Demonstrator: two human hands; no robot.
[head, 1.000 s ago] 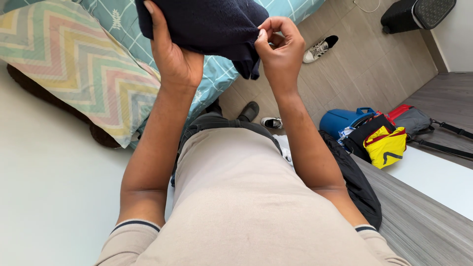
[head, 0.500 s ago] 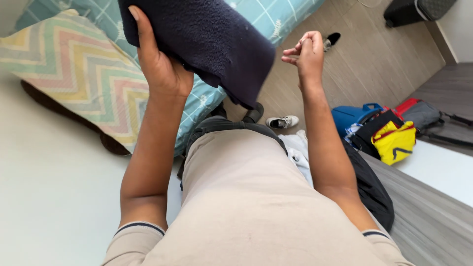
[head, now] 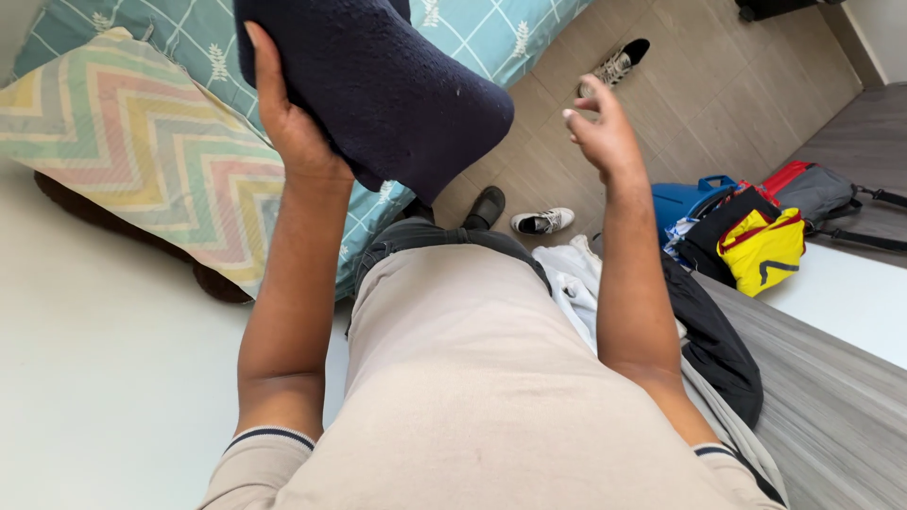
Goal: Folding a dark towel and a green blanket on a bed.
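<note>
Our left hand (head: 288, 123) grips the dark navy fleece cloth (head: 387, 80), raised at far left over the bed (head: 472, 33). Our right hand (head: 600, 132) hangs spread and empty. The cloth looks soft, light, floppy; probably best gathered by an edge.

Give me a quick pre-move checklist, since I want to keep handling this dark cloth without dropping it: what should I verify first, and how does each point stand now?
1. Left hand grips the navy fleece cloth: ok, palm and fingers are pressed against its side.
2. Right hand free to help: ok, it is open in the air and holds nothing.
3. Cloth under control: not ok, its lower end bulges down unsupported.
4. Bed cover within reach as a landing place: ok, it lies just behind the cloth.
5. Floor clear underfoot: not ok, a white sneaker and a yellow bag lie close by.
6. Cloth's top edge: cannot tell, it runs out of view.
</note>
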